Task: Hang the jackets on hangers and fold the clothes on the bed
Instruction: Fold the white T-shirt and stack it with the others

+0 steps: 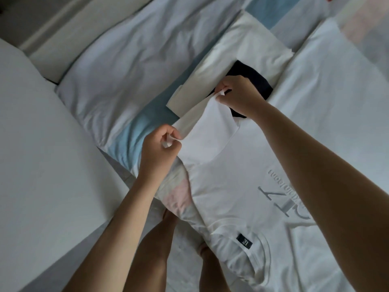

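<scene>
Running off the right and lower edges of the frame, a white T-shirt [242,186] is lying front up on the bed [134,131], so its far side is cut off from view. The grey print [282,199] on its chest is facing upside down and blurring too much to read, and the pale letters on the small dark neck label [244,241] at bottom centre are equally hard to make out. A dark garment [250,74] at upper centre is showing only in part, hidden behind the right hand [240,95] and lying against a folded cream garment [242,49]; its kind cannot be told.

The left hand [162,144], at centre left, is pinching one corner of the sleeve [210,131] between thumb and curled fingers. The right hand is pinching the sleeve's other corner just above it, and the thin, smooth cotton is stretching flat between them.

The bed cover is wrinkling in pale blue, pink and white blocks. A plump white pillow [126,60] is creasing softly at upper left.
</scene>
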The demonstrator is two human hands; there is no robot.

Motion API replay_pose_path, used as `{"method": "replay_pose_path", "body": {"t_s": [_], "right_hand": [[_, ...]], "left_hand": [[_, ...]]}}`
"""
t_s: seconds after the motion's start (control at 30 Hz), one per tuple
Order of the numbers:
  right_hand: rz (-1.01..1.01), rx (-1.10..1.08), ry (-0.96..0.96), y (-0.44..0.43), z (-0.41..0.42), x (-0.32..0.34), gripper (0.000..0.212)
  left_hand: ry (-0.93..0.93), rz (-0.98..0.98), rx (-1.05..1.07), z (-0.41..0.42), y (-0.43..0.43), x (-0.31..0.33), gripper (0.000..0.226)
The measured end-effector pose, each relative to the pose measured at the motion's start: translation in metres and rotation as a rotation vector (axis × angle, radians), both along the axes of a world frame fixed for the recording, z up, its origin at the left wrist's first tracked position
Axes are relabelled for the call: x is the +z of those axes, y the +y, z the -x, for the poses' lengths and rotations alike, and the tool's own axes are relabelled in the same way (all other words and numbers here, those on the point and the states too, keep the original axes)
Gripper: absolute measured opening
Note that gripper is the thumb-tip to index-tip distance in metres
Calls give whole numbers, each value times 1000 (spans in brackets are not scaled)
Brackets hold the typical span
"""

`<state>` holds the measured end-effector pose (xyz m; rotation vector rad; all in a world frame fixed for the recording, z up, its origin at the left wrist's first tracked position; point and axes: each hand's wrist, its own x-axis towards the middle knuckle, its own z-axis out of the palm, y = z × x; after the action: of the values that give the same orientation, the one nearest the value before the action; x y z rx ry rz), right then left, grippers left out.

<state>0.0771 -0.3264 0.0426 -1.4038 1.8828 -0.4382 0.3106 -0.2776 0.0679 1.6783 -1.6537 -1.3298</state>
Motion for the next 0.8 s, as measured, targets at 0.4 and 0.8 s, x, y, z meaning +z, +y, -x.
{"method": "replay_pose_path", "body": {"t_s": [0.4, 0.8], "right_hand": [[-16, -117, -32, -6, -13, -15, 15], [315, -1042, -630, 57, -39, -22, 7]], "left_hand": [[-18, 72, 440, 3, -13, -17, 16], [112, 32, 48, 28, 4, -6, 5]]}}
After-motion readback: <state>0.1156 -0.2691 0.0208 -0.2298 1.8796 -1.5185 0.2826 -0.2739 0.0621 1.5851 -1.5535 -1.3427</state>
